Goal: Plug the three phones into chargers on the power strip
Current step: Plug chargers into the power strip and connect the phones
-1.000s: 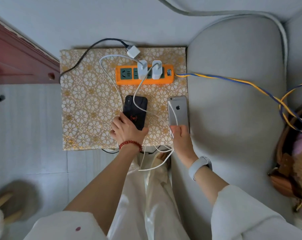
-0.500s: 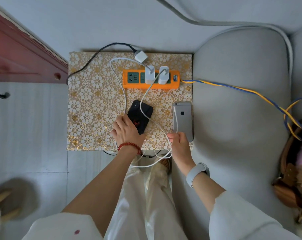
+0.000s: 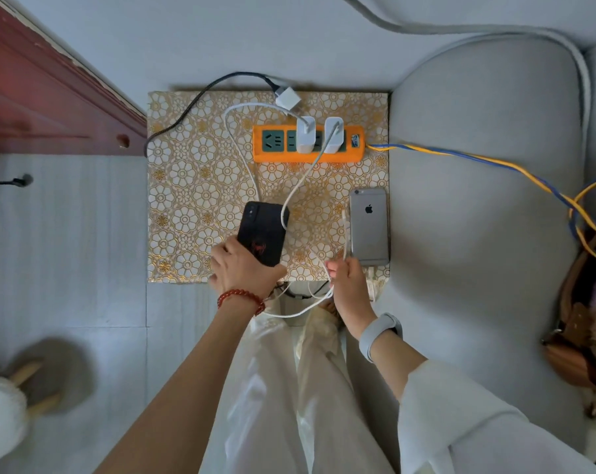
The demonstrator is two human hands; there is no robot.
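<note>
Gold-flowered cloth is covering the bench (image 3: 187, 200) beside a grey sofa. Left hand (image 3: 243, 268) is gripping the black phone (image 3: 264, 232); right hand (image 3: 346, 280) is pinching a white cable (image 3: 291, 200) beside the silver phone (image 3: 369, 225). Two chargers (image 3: 306, 135) are sitting in the orange power strip (image 3: 308, 157); a third charger (image 3: 288, 98) is lying unplugged, and no third phone is showing.

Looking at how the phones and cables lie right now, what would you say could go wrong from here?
The white cables cross and loop off the table's near edge, so the right hand pulling one might drag the wrong plug or tug a charger from the power strip. The silver phone lies close to the table's right edge and could get knocked off. The left hand grips only the black phone's near end.
</note>
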